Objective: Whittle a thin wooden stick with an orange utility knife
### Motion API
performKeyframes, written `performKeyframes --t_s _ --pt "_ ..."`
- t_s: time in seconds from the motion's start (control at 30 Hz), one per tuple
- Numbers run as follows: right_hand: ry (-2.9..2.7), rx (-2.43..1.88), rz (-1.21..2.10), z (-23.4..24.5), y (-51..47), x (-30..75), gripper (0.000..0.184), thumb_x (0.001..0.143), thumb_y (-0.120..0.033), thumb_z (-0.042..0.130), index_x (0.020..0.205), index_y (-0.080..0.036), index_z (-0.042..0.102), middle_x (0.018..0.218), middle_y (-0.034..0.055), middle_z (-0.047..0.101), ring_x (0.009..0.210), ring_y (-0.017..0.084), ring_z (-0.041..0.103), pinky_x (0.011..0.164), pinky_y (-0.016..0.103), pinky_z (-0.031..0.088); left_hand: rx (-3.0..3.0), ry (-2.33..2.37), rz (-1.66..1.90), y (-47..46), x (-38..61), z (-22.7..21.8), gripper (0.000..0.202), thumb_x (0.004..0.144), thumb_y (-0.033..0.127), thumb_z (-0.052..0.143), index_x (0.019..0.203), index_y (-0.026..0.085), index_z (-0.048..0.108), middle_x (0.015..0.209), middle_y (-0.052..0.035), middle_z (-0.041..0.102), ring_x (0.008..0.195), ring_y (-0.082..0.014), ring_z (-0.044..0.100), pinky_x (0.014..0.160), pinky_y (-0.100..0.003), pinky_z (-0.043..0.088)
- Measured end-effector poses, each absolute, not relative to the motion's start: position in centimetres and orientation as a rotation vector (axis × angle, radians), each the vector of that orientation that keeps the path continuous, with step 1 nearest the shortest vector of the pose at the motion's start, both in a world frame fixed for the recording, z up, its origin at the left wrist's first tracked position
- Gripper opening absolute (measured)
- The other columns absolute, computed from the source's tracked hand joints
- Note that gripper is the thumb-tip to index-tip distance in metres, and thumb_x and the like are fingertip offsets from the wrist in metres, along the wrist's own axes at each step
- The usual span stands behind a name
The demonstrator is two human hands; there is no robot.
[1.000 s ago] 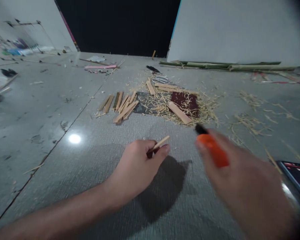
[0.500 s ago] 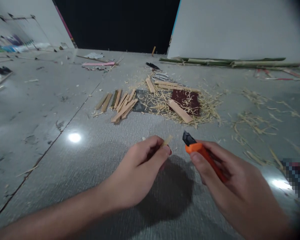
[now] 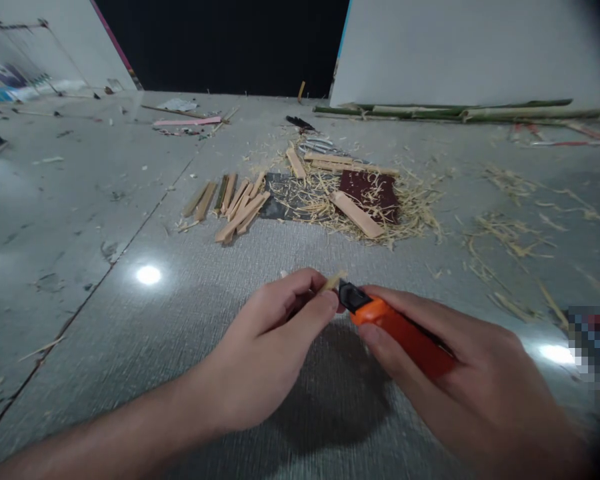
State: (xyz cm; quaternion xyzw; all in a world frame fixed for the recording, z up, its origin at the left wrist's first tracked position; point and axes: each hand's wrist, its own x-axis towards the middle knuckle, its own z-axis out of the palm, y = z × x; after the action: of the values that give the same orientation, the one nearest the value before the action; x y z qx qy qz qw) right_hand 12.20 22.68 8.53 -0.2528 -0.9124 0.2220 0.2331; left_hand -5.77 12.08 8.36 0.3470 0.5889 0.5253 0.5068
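Note:
My left hand (image 3: pixel 275 347) pinches a small pale strip of bamboo (image 3: pixel 334 280) between thumb and forefinger; one end pokes out past the fingertips and most of it is hidden. Wrapped in my right hand (image 3: pixel 460 373) is an orange utility knife (image 3: pixel 400 333) with a black tip. Its blade end meets the strip beside my left thumb. Beyond both hands, a flat bamboo piece (image 3: pixel 357 215) rests across a dark red sheet (image 3: pixel 369 193) among curly shavings (image 3: pixel 305 197).
Several bamboo sticks (image 3: pixel 240 207) lie left of a dark grey sheet (image 3: pixel 275 210). Pliers (image 3: pixel 317 145) sit behind the shavings. Long green bamboo poles (image 3: pixel 430 113) run along the white wall (image 3: pixel 470 53). More shavings (image 3: pixel 510 240) are scattered on the floor at right.
My right hand has moved left, bringing the knife's blade from apart to against the strip. My left hand stays nearly in place, still pinching it. The view has shifted slightly.

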Motion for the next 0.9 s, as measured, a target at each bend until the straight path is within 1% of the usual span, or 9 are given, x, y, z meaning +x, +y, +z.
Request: performKeyframes --t_s 0.17,0.33,0.53,0.63,0.67,0.73,0.77,0.83,0.9 --pt "-2.486 -0.702 0.597 8.5 22.7 12.2 0.022 0.102 -0.038 0.063 0.116 -0.025 0.074 0.105 0.0027 0.086 0.083 0.018 0.082 0.069 0.024 0.064 1.049 1.542 1.182 11.7 -5.9 8.2 0.031 0.108 0.042 0.056 0.085 0.023 0.055 0.074 0.0071 0.045 0.068 -0.01 0.041 0.058 -0.026 0.034" --pt "-2.483 -0.729 0.543 7.9 22.7 12.4 0.029 0.103 -0.042 0.064 0.121 -0.023 0.074 0.108 0.0065 0.085 0.086 0.022 0.083 0.073 0.03 0.065 1.094 1.662 1.141 11.9 -5.7 8.0 0.033 0.107 0.043 0.058 0.081 0.022 0.054 0.067 0.0084 0.045 0.06 -0.0088 0.041 0.051 -0.024 0.031" --pt "-2.462 -0.735 0.414 6.9 22.2 11.8 0.028 0.104 -0.041 0.062 0.118 -0.02 0.074 0.106 0.0084 0.085 0.087 0.023 0.082 0.075 0.03 0.062 0.997 1.662 1.137 12.5 -5.9 7.7 0.033 0.105 0.043 0.058 0.081 0.021 0.058 0.068 0.0071 0.046 0.063 -0.0095 0.044 0.054 -0.024 0.033" --pt "-2.321 -1.086 0.41 7.1 23.6 12.3 0.037 0.102 -0.058 0.059 0.114 -0.028 0.077 0.09 0.0039 0.081 0.07 0.022 0.075 0.06 0.031 0.054 0.936 1.676 1.142 12.5 -6.0 7.8 0.039 0.103 0.046 0.061 0.075 0.02 0.055 0.065 0.0075 0.039 0.06 -0.0091 0.037 0.052 -0.025 0.028" --pt "-2.255 -1.193 0.385 7.3 24.2 12.5 0.042 0.103 -0.063 0.055 0.113 -0.028 0.077 0.077 0.0023 0.075 0.058 0.02 0.067 0.051 0.03 0.047 0.94 1.68 1.147 12.4 -6.0 7.9 0.041 0.102 0.047 0.062 0.072 0.02 0.052 0.064 0.0078 0.036 0.06 -0.0089 0.034 0.052 -0.025 0.027" --pt "-2.16 -1.279 0.36 7.8 25.3 12.9 0.046 0.108 -0.061 0.047 0.109 -0.023 0.074 0.068 0.0021 0.067 0.056 0.019 0.061 0.05 0.03 0.04 0.971 1.662 1.146 12.1 -5.8 8.0 0.043 0.101 0.048 0.064 0.071 0.02 0.051 0.064 0.008 0.034 0.059 -0.0088 0.032 0.052 -0.026 0.025" --pt "-2.162 -1.273 0.399 8.0 25.5 12.9 0.049 0.108 -0.063 0.045 0.103 -0.023 0.073 0.062 -0.0007 0.061 0.05 0.017 0.055 0.047 0.029 0.038 0.984 1.643 1.138 12.0 -5.8 8.1 0.041 0.101 0.049 0.064 0.073 0.02 0.053 0.064 0.0079 0.036 0.059 -0.0089 0.033 0.052 -0.026 0.026" --pt "-2.212 -1.213 0.485 8.3 25.2 12.6 0.048 0.106 -0.066 0.047 0.099 -0.025 0.071 0.059 -0.0038 0.057 0.049 0.014 0.052 0.047 0.028 0.038 0.982 1.613 1.123 11.8 -5.7 8.2 0.039 0.1 0.051 0.065 0.077 0.02 0.058 0.065 0.0077 0.038 0.06 -0.0093 0.035 0.052 -0.026 0.027" --pt "-2.267 -1.149 0.545 8.4 24.2 12.1 0.045 0.104 -0.066 0.051 0.1 -0.026 0.071 0.062 -0.0051 0.058 0.05 0.012 0.051 0.048 0.026 0.039 0.968 1.593 1.128 11.8 -5.7 8.3 0.04 0.1 0.052 0.064 0.078 0.02 0.057 0.066 0.0075 0.038 0.061 -0.0096 0.035 0.052 -0.026 0.028"
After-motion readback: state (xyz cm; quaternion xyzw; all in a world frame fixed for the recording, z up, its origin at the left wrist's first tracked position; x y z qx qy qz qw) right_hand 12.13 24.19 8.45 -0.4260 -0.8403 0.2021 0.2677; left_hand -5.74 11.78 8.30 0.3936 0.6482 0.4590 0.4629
